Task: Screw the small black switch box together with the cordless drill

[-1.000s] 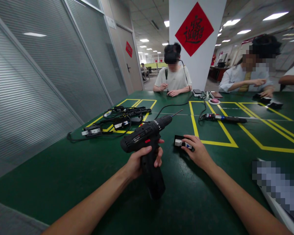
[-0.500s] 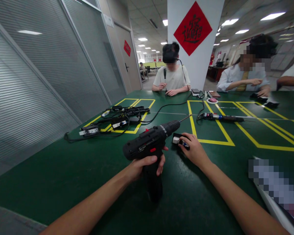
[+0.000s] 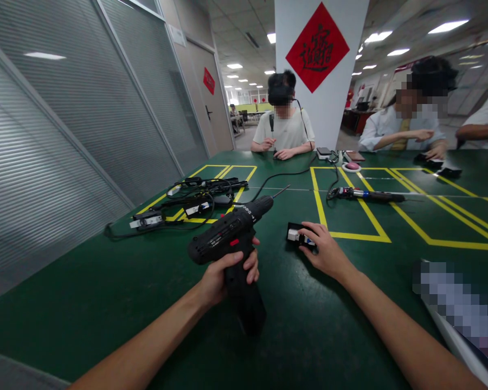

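Note:
A black cordless drill with a long thin bit is held up over the table by my left hand, whose fingers wrap round its handle. The bit points away to the upper right, apart from anything. To the right of the drill, my right hand grips a small black box-shaped part with white and metallic pieces inside. Fingers and thumb hold its right end, hiding some of it. This part rests on the green tabletop.
Yellow tape marks rectangles on the green table. Black cabled devices lie at left. An electric screwdriver lies at right, near a pink and white roll. A blurred paper is at lower right. Co-workers sit opposite.
My left hand has drawn the drill to the left, so its bit is farther from the black part. My right hand has hardly moved and keeps its hold.

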`<state>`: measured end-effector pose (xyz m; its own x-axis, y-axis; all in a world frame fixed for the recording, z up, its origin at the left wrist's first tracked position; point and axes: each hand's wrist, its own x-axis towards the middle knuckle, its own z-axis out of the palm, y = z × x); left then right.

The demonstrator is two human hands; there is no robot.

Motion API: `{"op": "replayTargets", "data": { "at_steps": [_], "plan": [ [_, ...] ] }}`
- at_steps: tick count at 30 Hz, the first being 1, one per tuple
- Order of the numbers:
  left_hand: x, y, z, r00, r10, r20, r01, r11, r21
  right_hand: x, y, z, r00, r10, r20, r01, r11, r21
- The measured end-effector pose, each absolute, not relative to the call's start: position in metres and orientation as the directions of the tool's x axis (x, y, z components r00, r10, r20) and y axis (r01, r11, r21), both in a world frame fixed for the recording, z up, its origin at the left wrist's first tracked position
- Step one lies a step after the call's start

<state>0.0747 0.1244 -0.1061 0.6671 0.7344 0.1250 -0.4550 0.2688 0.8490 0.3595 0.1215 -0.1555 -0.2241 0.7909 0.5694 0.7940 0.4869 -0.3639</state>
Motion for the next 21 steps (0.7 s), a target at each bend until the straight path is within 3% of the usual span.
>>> {"op": "replayTargets", "data": {
  "at_steps": [12,21],
  "plan": [
    [0.077,0.109,-0.105,0.8,0.59,0.111,-0.336,0.287,0.897,0.362,0.127,-0.157,-0.104,0.798,0.593,0.82,0.406,-0.403],
    [0.079,0.106,-0.104,0.844,0.528,0.092,-0.302,0.326,0.896,0.368,0.134,-0.162,-0.014,0.805,0.593,0.762,0.393,-0.514]
  ]
}}
